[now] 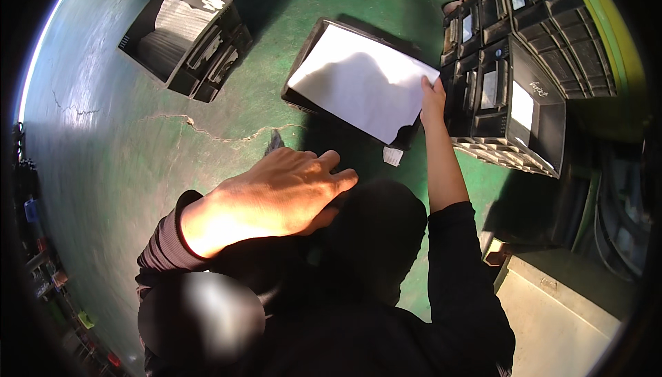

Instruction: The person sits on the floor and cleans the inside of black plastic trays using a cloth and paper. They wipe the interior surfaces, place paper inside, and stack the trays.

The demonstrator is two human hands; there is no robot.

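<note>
On the floor in front of me stands a black plastic crate [321,27], tilted in view. A white sheet [352,87], perhaps paper or thin board, covers most of its top, and a shadow falls across it. At the sheet's right corner my right hand [433,101] is closed, fingertips on the white edge; whether it also grips the crate's rim is hidden. My left hand [272,194] hovers nearer to me, back upward, its fingers loosely bent and apart, with nothing seen in them. A small pale label [392,156] is by the crate's near side.
At the upper left stands another black crate [186,39] holding a greyish-white ribbed lining. Stacked black crates [507,87] with labels line the right side beside a yellow edge [600,18]. A beige box-like surface [552,322] is at the lower right. The green floor [227,153] has cracks.
</note>
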